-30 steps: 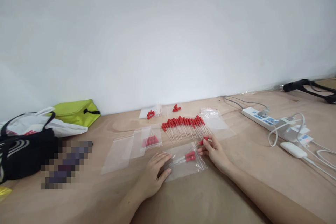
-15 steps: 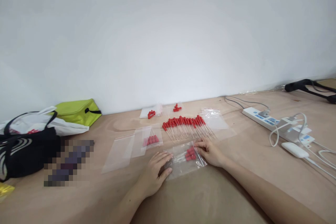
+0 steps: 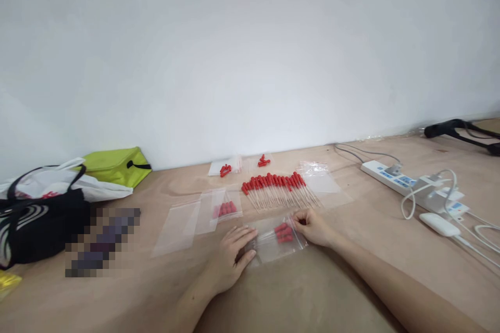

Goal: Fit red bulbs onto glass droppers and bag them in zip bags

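A clear zip bag (image 3: 269, 252) lies flat on the table, with several red-tipped sticks (image 3: 284, 233) inside, red ends to the right. My left hand (image 3: 234, 257) rests spread at the bag's left edge. At its upper right corner, the fingers of my right hand (image 3: 310, 226) pinch the bag's edge. Just beyond are many red-tipped sticks (image 3: 273, 190) in a row, red ends away from me. Another clear bag with red-tipped sticks (image 3: 226, 208) lies beyond my left hand, beside flat clear bags (image 3: 177, 229).
Near the wall lie small red pieces (image 3: 225, 170) and more red pieces (image 3: 263, 160) on clear bags. Further clear bags (image 3: 322, 182) are right of the row. A white power strip (image 3: 394, 177) with cables is at right; a black bag (image 3: 47, 229) and green bag (image 3: 113, 165) at left.
The red ends inside the bag have shifted slightly, and the bag's right end looks flatter. My right hand has moved slightly at the bag's edge. My left hand has stayed in place.
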Demonstrator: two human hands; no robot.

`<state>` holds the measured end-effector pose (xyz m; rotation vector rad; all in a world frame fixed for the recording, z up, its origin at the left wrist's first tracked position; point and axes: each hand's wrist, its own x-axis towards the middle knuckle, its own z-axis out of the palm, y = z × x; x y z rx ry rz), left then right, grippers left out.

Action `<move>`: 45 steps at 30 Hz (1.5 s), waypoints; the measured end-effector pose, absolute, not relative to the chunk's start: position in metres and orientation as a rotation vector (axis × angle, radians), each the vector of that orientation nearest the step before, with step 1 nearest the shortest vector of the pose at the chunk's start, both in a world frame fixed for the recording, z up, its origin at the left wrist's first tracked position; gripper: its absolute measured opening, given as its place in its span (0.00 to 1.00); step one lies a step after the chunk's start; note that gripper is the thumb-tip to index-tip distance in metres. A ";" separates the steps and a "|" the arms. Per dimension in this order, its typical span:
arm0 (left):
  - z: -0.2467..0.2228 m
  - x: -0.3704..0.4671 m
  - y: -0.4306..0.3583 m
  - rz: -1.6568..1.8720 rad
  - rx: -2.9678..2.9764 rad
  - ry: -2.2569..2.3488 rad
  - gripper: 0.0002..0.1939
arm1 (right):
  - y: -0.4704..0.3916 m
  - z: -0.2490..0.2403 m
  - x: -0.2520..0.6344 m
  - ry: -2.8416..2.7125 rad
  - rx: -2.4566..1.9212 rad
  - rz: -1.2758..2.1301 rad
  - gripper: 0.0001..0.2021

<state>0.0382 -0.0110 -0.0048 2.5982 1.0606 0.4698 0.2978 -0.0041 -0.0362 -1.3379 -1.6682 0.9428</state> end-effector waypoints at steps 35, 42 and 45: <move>0.002 0.040 -0.014 0.212 2.693 1.013 0.18 | 0.002 -0.024 0.321 -1.143 -1.424 0.729 0.31; -0.003 0.039 -0.011 0.247 2.685 0.998 0.18 | -0.016 -0.035 0.297 -0.933 -1.181 0.837 0.31; -0.001 0.040 -0.012 0.266 2.677 0.994 0.18 | -0.015 -0.034 0.295 -0.959 -1.169 0.884 0.30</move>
